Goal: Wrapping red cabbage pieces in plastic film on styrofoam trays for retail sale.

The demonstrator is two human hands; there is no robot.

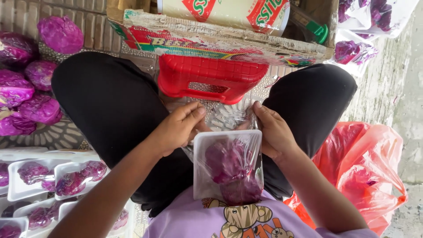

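Observation:
A white foam tray (pixel 201 145) with a piece of purple cabbage (pixel 229 169) rests against my lap, covered in clear plastic film (pixel 235 117). My left hand (pixel 178 128) pinches the film at the tray's top left corner. My right hand (pixel 273 130) grips the film and the tray's top right edge. The film is stretched between both hands.
A red plastic stool (pixel 207 77) stands between my knees under a cardboard box (pixel 220 42) holding a film roll (pixel 229 11). Loose purple cabbages (pixel 33 83) lie at left, wrapped trays (pixel 53 176) at lower left, a red plastic bag (pixel 365 163) at right.

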